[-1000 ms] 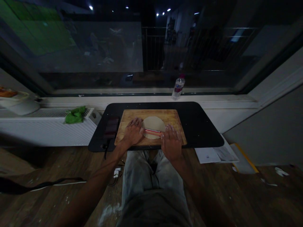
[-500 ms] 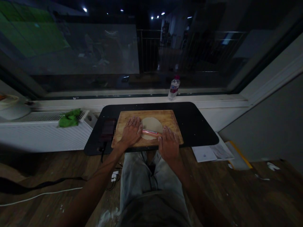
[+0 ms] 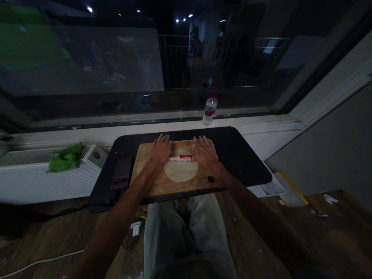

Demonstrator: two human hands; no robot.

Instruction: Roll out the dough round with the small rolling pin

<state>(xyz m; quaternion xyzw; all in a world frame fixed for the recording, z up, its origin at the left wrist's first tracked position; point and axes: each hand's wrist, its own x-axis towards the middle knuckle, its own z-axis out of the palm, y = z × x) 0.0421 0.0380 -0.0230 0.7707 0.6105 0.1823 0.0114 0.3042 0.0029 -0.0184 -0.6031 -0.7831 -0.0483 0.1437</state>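
Observation:
A rolling pin [image 3: 180, 158] with a red and white label lies across a flat round of dough [image 3: 180, 172] on a wooden cutting board [image 3: 159, 188]. My left hand [image 3: 161, 149] rests on the pin's left end, fingers stretched out flat toward the window. Over its right end lies my right hand [image 3: 205, 150], its fingers also extended and slightly spread. The palms hide both ends of the pin. Most of the dough shows on the near side of the pin.
The board sits on a black table [image 3: 244, 155]. A dark flat object [image 3: 121, 172] lies left of it. On the windowsill stands a water bottle [image 3: 209, 110]. A green cloth [image 3: 66, 157] hangs on the radiator [image 3: 64, 184]. Papers [image 3: 266, 189] lie beneath the table's right side.
Both hands have moved forward with the rolling pin, from the dough's middle to its far part. The pin now lies straighter across, and the fingers are more stretched out. The view has shifted slightly.

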